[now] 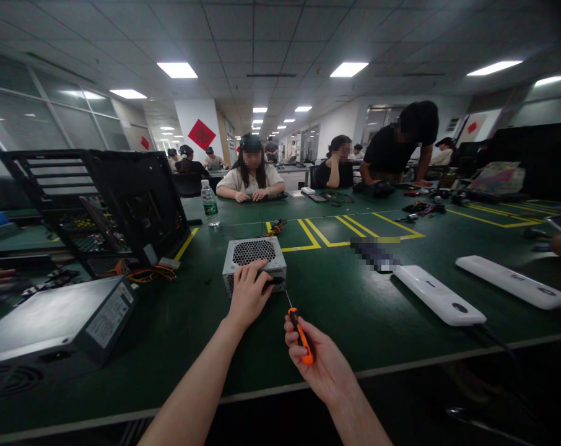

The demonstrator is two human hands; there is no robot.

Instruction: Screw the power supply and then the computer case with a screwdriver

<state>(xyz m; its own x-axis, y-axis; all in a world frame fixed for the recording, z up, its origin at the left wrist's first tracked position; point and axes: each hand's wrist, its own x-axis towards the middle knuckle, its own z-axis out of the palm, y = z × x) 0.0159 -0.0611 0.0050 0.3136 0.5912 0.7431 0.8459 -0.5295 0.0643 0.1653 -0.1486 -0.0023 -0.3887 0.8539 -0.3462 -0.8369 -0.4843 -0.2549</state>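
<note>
Your small grey metal box with the round mesh top [253,251] sits on the dark green table [345,365], right in front of you. Your left hand [249,291] lies on its top and near side, fingers bent over the edge. A small black piece [275,280] is by your fingertips, but I cannot tell if they pinch it or just rest there. Your right hand [324,359] has its fingers wrapped around the orange and black screwdriver [303,337]. Its thin metal tip points up to the box's near right corner. It is too small to tell if the tip sits in a screw.

The box looks whole, with its mesh top on, so I would say you are partway through the screwdriver work. I cannot see how many screws are in or out, so how much is left is hard to say.

Now for words. The big grey metal box [39,316] on your left has a white printed label [111,314], but the print is too tiny to read. The clear plastic bottle [210,207] wears a green label, and I cannot read its name. The red paper diamond [201,134] on the pillar is blurry too.
</note>
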